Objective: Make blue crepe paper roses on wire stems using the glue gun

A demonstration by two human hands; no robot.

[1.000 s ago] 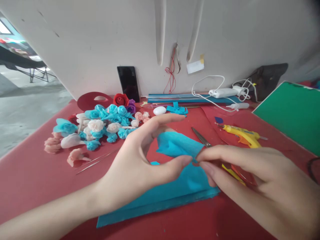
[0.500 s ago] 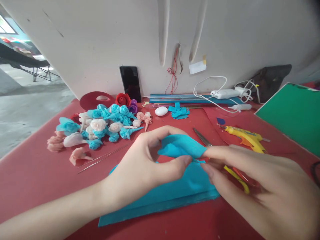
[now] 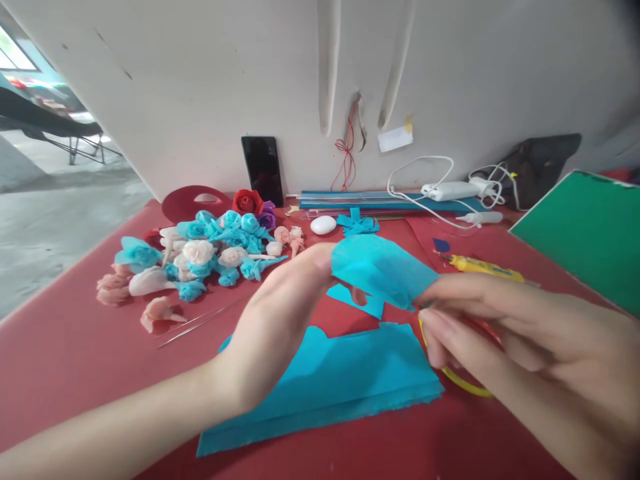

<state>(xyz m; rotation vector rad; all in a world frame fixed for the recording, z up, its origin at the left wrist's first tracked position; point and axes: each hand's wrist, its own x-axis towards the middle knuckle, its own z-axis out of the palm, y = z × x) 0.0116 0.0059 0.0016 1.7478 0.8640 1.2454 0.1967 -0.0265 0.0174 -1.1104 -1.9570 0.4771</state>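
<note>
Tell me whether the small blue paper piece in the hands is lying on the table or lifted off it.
Lifted. The small blue paper piece is pinched between the left hand and right hand, above the larger blue sheet lying flat on the red table.

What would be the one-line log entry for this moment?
left hand: holds blue paper piece | right hand: pinches its corner | blue paper stack: on red table

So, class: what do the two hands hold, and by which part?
Both hold a cut blue paper piece: left hand at its left edge, right hand at its right corner.
</note>
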